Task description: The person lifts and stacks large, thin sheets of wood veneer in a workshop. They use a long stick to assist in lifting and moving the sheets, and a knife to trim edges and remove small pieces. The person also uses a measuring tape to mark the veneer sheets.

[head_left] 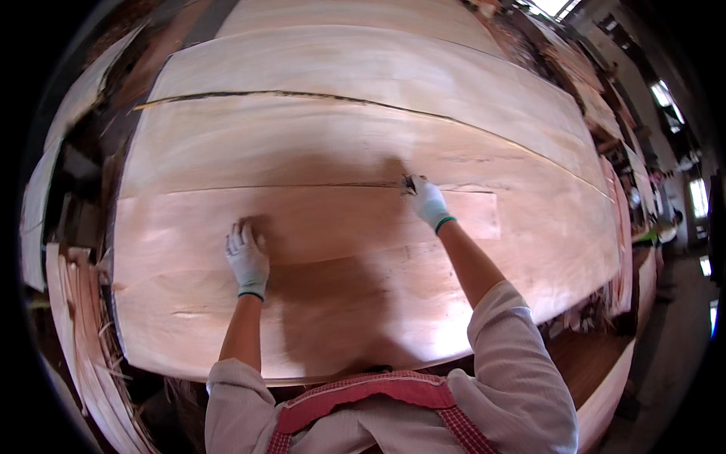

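Note:
A large pale wood veneer sheet (454,303) spreads in front of me. On it lies a narrower, pinker veneer strip (325,219) with a straight right end. My left hand (247,261), in a white glove with a green cuff, rests on the strip's left part with fingers extended. My right hand (429,203), gloved alike, is closed at the strip's far edge, near its right end. Something small and dark shows at its fingertips; its kind I cannot make out. Farther away, a long, thin, dark-edged sliver (287,94) runs crosswise over the sheet.
Stacked veneer strips (79,325) stand along the left side, with ragged ends. More veneer pieces (624,234) line the right side. Another pale sheet (363,19) lies beyond the large one. At the far right a person (665,227) is partly visible near bright windows (697,198).

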A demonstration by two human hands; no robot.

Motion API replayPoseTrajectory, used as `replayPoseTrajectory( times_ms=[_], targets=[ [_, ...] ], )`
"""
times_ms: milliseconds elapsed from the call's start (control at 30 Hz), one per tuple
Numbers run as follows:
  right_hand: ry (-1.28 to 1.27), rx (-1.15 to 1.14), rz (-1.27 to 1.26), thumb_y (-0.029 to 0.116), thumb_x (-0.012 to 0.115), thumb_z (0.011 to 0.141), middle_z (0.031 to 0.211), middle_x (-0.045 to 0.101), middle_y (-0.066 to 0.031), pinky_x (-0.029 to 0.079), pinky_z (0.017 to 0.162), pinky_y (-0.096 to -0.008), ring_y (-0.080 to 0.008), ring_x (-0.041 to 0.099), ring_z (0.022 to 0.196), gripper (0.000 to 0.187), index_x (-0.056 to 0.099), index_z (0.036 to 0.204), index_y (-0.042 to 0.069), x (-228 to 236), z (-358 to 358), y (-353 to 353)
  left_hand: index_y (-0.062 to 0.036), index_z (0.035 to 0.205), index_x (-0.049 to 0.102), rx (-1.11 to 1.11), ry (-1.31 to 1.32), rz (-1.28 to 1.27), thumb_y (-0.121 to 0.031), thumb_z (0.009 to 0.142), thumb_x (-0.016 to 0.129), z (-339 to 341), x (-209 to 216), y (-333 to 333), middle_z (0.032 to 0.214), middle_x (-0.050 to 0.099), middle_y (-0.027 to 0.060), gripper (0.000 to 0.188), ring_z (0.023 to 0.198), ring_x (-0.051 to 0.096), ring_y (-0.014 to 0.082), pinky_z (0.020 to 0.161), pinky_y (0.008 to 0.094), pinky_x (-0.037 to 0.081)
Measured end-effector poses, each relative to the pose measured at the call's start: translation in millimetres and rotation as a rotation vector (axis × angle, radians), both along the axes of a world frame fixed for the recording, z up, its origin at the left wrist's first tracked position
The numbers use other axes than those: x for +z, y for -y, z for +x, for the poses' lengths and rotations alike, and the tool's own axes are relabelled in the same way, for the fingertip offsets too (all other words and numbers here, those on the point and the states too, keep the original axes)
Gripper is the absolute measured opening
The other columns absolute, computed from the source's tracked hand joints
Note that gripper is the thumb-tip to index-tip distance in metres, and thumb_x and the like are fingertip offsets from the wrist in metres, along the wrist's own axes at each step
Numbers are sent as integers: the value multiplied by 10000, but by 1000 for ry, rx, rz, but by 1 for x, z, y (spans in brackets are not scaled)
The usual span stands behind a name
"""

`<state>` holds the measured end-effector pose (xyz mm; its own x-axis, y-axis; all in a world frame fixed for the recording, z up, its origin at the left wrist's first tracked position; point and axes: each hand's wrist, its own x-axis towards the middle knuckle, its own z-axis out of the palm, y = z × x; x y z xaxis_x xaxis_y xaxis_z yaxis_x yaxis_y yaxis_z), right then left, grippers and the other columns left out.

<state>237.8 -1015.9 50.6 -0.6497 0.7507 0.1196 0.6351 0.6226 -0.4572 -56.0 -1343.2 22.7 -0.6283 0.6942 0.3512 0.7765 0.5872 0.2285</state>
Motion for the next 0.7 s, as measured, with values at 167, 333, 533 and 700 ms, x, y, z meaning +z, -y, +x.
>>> replayPoseTrajectory(
  times_ms=[167,333,533,700],
  targets=[
    [189,189,-34,187,580,787,970,630,-241,483,769,-496,-426,605,899,306,572,1067,64,2,-42,-5,-52,1284,461,21,50,24,-241,885,559,-2,5,7,1358,448,142,452,1288,388,312,1081,482,274],
    [263,102,157,226,569,870,986,600,-191,489,703,-505,-413,603,838,200,558,1001,75,26,-31,28,-60,1348,409,12,147,-43,-223,856,577,-11,13,4,1375,435,160,545,1266,411,319,1049,488,314],
    [47,146,381,255,576,889,877,611,-124,492,580,-436,-337,612,708,159,569,1002,144,63,10,99,-184,1377,434,107,-279,-370,-133,808,536,-149,59,2,1452,352,150,581,1345,323,330,1091,475,257],
    [81,143,549,228,596,886,855,605,-127,485,569,-419,-320,605,681,138,568,977,127,100,-5,52,-169,1009,656,-129,-280,-596,-170,820,548,-227,110,-3,1063,639,108,218,1068,567,286,945,457,405]
  ],
)
